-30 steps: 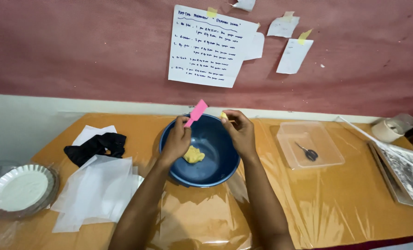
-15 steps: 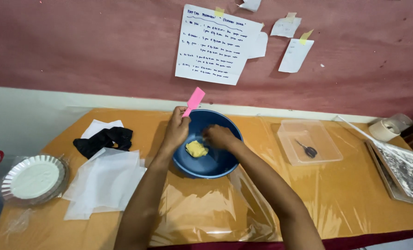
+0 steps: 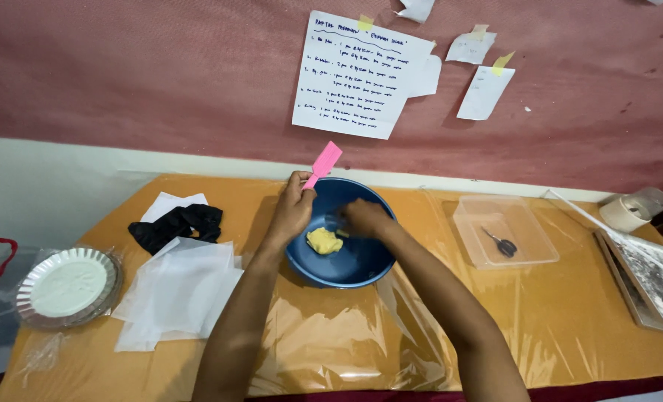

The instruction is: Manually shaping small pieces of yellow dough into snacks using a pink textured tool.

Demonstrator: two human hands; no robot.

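From the head view we see our left hand (image 3: 293,211) closed on a pink scraper (image 3: 322,163) at the blue bowl's (image 3: 354,264) left rim. Our right hand (image 3: 363,218) reaches inside, fingers curled, above yellow dough (image 3: 323,240); its grip is unclear.

Right hand (image 3: 361,217) moved from bowl (image 3: 361,272) rim down inside, beside yellow dough (image 3: 323,240).
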